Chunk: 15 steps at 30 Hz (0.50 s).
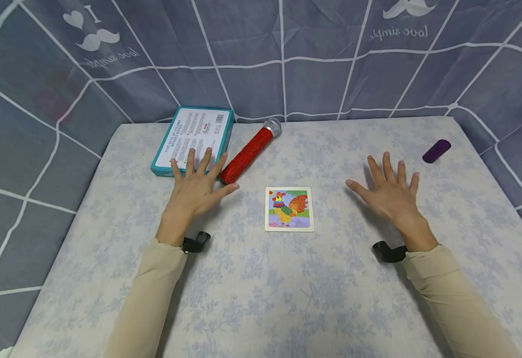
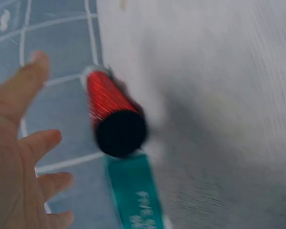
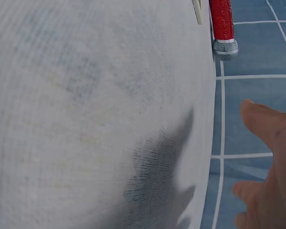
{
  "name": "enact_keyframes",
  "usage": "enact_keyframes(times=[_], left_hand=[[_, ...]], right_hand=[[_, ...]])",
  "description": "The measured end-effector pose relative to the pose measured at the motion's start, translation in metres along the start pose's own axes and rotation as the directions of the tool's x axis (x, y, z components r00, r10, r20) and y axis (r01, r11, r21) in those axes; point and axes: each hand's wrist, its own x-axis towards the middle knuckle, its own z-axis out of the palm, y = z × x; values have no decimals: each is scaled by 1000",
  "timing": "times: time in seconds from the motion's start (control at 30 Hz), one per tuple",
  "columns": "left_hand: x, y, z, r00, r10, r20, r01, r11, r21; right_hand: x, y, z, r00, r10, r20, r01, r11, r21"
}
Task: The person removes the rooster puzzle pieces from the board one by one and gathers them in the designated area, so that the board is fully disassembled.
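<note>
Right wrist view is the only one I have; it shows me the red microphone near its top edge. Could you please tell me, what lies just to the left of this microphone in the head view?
Observer: A box with teal sides lies to the left of the microphone.
Operator: Thank you. Does anything lie at the far right in the head view?
Observer: Yes, a small purple cylinder.
Operator: And from left to right, what is between the microphone and the cylinder?
Observer: A square puzzle with a rooster picture, lower in the head view than both.
</note>
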Motion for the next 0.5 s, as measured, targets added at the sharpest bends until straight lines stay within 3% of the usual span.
enact_keyframes(times=[0.13,0.23,0.4,0.5], left_hand=[[-9,13,-9,998,58,-26,-58,998,29],[-16,26,-14,989,138,-46,-136,990,49],[-24,44,-9,956,291,-40,-292,956,-5],[-26,51,1,940,340,5,-340,939,-51]], right_hand=[[0,-2,0,1000,-3,3,3,1000,12],[2,-3,0,999,-27,-16,28,999,39],[8,-8,3,986,-163,-40,166,982,87],[12,-16,5,965,-260,-37,262,961,93]])
